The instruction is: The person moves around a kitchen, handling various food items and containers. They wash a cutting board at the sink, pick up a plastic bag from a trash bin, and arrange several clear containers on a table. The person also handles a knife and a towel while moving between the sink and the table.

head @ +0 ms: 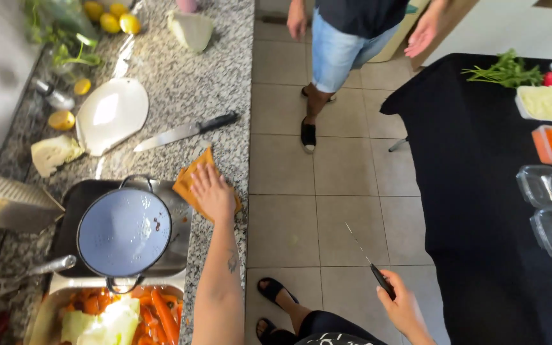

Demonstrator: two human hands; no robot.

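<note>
Left hand point(212, 191) lies palm-down on an orange cloth point(190, 179) at the edge of a speckled granite counter point(186, 89). Cloth sits under the palm & fingers; its corners stick out to the left and above the fingertips point(202, 171). Cloth is orange-tan, flat, slightly rumpled. Fingers are spread and nearly straight, pressing on it, not curled round it.

Right hand point(404, 306) is out over the tiled floor point(327, 191), well apart from the counter, fingers wrapped tight round the black handle of a thin knife point(368, 262), blade pointing up and away.

Just left of the cloth: pale blue colander point(124, 231) in a dark tray point(75, 211). Beyond the cloth: large chef's knife point(183, 131), white cutting board point(111, 114). Near bottom, metal pan of carrots point(158, 316). Another person point(352, 38) stands across the floor, by a black table point(474, 160).
</note>
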